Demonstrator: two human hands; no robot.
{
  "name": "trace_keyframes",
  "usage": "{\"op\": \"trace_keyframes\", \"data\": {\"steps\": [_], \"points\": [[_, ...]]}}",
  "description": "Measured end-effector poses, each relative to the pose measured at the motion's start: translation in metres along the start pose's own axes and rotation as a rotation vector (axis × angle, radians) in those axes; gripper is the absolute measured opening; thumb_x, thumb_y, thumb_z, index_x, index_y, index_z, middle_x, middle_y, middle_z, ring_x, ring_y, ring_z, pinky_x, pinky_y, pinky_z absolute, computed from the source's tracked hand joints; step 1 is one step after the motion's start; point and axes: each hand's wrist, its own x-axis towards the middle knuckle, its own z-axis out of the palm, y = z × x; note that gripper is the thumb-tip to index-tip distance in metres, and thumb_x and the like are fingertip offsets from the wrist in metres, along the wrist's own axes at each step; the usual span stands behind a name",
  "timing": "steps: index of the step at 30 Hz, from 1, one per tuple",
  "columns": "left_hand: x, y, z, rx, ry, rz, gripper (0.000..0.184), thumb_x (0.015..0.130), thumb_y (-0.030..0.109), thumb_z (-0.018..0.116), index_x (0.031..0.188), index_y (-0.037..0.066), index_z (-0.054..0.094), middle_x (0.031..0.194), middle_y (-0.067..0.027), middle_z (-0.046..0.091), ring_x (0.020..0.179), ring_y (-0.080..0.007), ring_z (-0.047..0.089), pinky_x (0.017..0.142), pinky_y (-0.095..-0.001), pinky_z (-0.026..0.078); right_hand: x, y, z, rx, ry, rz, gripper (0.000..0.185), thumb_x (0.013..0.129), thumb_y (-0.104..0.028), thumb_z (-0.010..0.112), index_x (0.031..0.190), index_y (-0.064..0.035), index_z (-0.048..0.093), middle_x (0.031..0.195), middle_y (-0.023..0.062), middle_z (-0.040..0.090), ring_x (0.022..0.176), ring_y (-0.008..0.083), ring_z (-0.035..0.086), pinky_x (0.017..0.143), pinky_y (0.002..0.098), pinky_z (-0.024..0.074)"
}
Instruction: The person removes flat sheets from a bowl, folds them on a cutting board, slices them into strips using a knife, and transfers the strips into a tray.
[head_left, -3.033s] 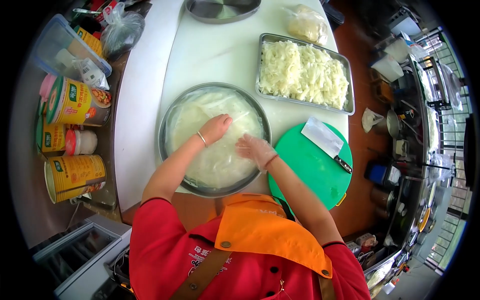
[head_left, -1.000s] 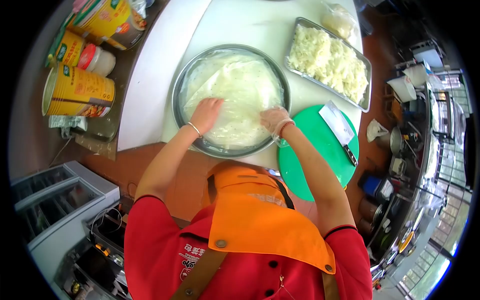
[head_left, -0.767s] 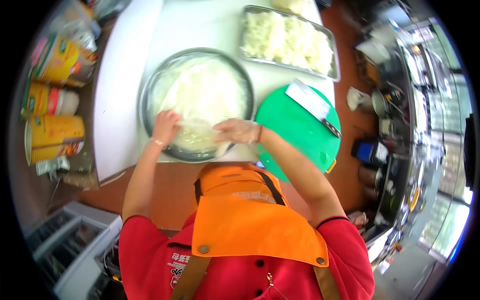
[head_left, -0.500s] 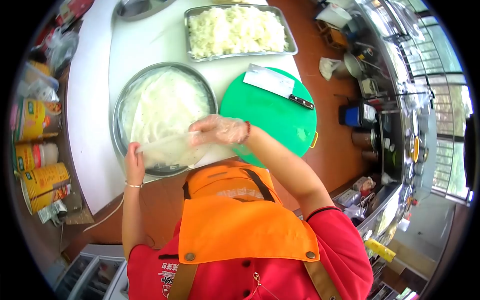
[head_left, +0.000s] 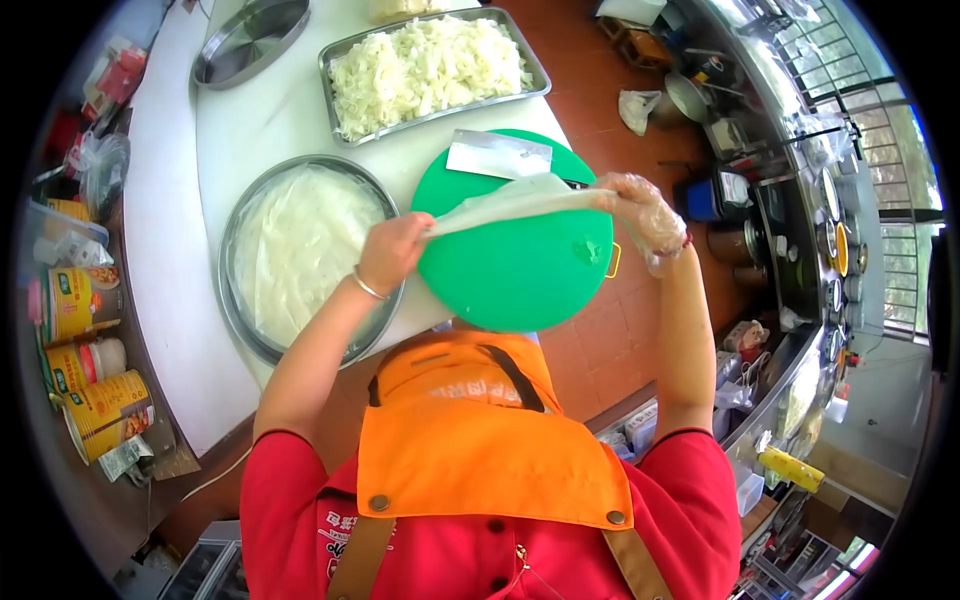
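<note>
The bare left hand and the gloved right hand reach out, well apart, their fingers pinching the two ends of a thin, pale sheet, stretched over the green board at the edge of a white table; the floor is red-brown

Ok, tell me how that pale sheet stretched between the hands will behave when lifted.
The pale sheet is probably floppy: it bunches into soft folds between the left hand and right hand. It looks thin and slightly see-through, so it is likely light for its spread and may tear if pulled hard.
</note>
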Motion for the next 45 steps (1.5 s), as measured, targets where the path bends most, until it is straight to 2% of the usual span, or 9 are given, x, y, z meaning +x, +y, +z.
{"op": "trace_keyframes", "data": {"steps": [7, 10, 13, 16, 19, 24, 30, 36, 45], "points": [[-0.015, -0.009, 0.091, -0.051, -0.151, 0.094, 0.02, 0.09, 0.024, 0.067, 0.1, 0.01, 0.058, 0.087, -0.0114, 0.067, 0.075, -0.0315, 0.066, 0.064, -0.0416, 0.052, -0.017, 0.132, -0.017, 0.014, 0.063, 0.248, 0.027, 0.088, -0.027, 0.072, 0.099, -0.0023, 0.07, 0.089, 0.0015, 0.066, 0.087, 0.0127, 0.058, 0.079, 0.0309, 0.0487], [-0.011, -0.018, 0.104, -0.001, -0.314, -0.158, 0.021, 0.092, 0.028, 0.065, 0.101, 0.01, 0.058, 0.088, -0.0116, 0.067, 0.075, -0.032, 0.066, 0.064, -0.0418, 0.052, 0.0, 0.168, -0.012, -0.047, 0.095, 0.293, 0.032, 0.087, -0.031, 0.074, 0.099, -0.0015, 0.071, 0.086, 0.0016, 0.067, 0.084, 0.012, 0.059, 0.077, 0.0306, 0.0501], [-0.004, -0.035, 0.104, 0.145, -0.343, -0.24, 0.022, 0.093, 0.028, 0.063, 0.103, 0.01, 0.058, 0.089, -0.0119, 0.068, 0.076, -0.0327, 0.066, 0.066, -0.0427, 0.052, 0.032, 0.188, -0.001, -0.165, 0.194, 0.32, 0.031, 0.088, -0.031, 0.071, 0.099, -0.0022, 0.07, 0.091, 0.0076, 0.071, 0.087, 0.0202, 0.066, 0.08, 0.0356, 0.0512], [-0.01, -0.057, 0.092, 0.205, -0.293, -0.237, 0.021, 0.092, 0.024, 0.063, 0.107, 0.009, 0.058, 0.093, -0.0123, 0.066, 0.082, -0.0331, 0.066, 0.069, -0.0433, 0.052, 0.049, 0.158, 0.007, -0.892, 0.315, 0.348, 0.029, 0.081, -0.033, 0.072, 0.095, -0.0071, 0.073, 0.092, 0.0147, 0.072, 0.087, 0.031, 0.068, 0.079, 0.0419, 0.0521], [-0.027, -0.069, 0.052, 0.271, -0.119, -0.27, 0.022, 0.09, 0.016, 0.063, 0.109, 0.007, 0.059, 0.097, -0.0114, 0.065, 0.089, -0.0312, 0.064, 0.074, -0.0414, 0.053, 0.049, 0.154, 0.015, -0.942, 0.474, 0.053, 0.028, 0.083, -0.038, 0.07, 0.083, -0.0094, 0.071, 0.087, 0.0164, 0.069, 0.084, 0.0389, 0.065, 0.075, 0.0508, 0.0502], [-0.102, -0.13, -0.031, 0.514, 0.179, -0.534, 0.029, 0.081, 0.011, 0.071, 0.107, 0.005, 0.059, 0.104, -0.014, 0.059, 0.099, -0.0322, 0.059, 0.082, -0.0426, 0.051, 0.042, 0.129, 0.048, -0.827, 0.33, -0.097, 0.02, 0.088, -0.026, 0.065, 0.082, -0.0075, 0.068, 0.081, 0.0196, 0.067, 0.078, 0.0404, 0.065, 0.07, 0.0496, 0.0511], [-0.158, -0.157, -0.087, 0.643, 0.062, -1.04, 0.018, 0.081, 0.016, 0.072, 0.091, 0.008, 0.059, 0.094, -0.0118, 0.061, 0.088, -0.0318, 0.061, 0.076, -0.0432, 0.051, 0.055, 0.114, 0.095, -0.71, 0.059, -0.134, 0.019, 0.09, -0.021, 0.065, 0.095, -0.0029, 0.069, 0.087, 0.0191, 0.07, 0.08, 0.0342, 0.069, 0.073, 0.0418, 0.0542], [-0.181, -0.191, -0.097, 0.626, -0.009, -0.992, 0.015, 0.088, 0.018, 0.063, 0.087, 0.003, 0.06, 0.087, -0.0155, 0.061, 0.087, -0.0332, 0.062, 0.073, -0.0434, 0.052, 0.084, 0.082, 0.151, -0.628, -0.125, -0.245, 0.02, 0.091, -0.024, 0.062, 0.094, -0.0047, 0.068, 0.089, 0.0215, 0.068, 0.084, 0.0398, 0.065, 0.076, 0.0473, 0.0511], [-0.186, -0.202, -0.085, 0.473, 0.645, -1.155, 0.014, 0.096, 0.018, 0.051, 0.1, 0.005, 0.047, 0.072, -0.019, 0.064, 0.062, -0.0415, 0.061, 0.058, -0.0514, 0.047, 0.137, 0.009, 0.282, 0.025, -0.612, 0.183, 0.032, 0.097, -0.031, 0.059, 0.105, -0.0005, 0.067, 0.091, 0.0098, 0.071, 0.082, 0.0236, 0.068, 0.077, 0.0367, 0.0549]]}}
